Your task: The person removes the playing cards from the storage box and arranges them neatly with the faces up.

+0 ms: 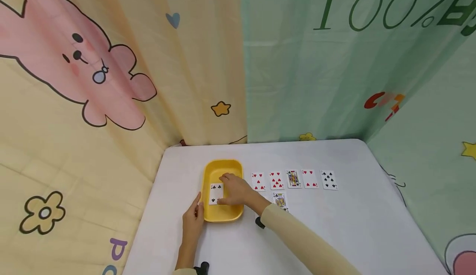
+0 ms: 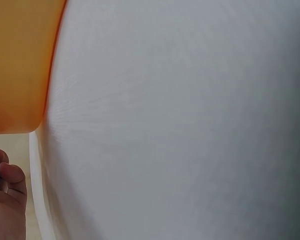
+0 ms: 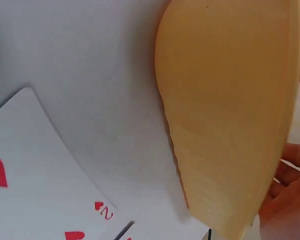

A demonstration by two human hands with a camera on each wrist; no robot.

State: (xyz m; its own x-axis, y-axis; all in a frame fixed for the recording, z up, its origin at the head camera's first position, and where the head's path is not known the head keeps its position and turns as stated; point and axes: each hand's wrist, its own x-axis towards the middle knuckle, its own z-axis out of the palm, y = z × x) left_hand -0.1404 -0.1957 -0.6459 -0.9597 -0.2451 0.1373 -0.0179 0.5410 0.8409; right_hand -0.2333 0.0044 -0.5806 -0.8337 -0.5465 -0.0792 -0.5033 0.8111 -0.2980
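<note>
My right hand (image 1: 235,189) reaches over the yellow tray (image 1: 223,218) and holds a white playing card (image 1: 213,194) with black clubs by its right side. The thumb is at the card's lower corner and a finger near its upper corner. At the tray's left side, my left hand (image 1: 193,220) grips the rim, thumb and fingers close together there. In the left wrist view only part of the left hand (image 2: 7,200) shows, below the tray's orange-looking wall (image 2: 20,65). The right wrist view has the tray wall (image 3: 225,100) in front of curled fingers.
Right of the tray lies a row of face-up cards: several hearts, a face card (image 1: 293,178) and a spade card (image 1: 329,180) at the end. Another face card (image 1: 280,200) lies below the row, partly behind the right forearm. Printed curtains (image 1: 297,81) hang behind the white table (image 1: 353,225).
</note>
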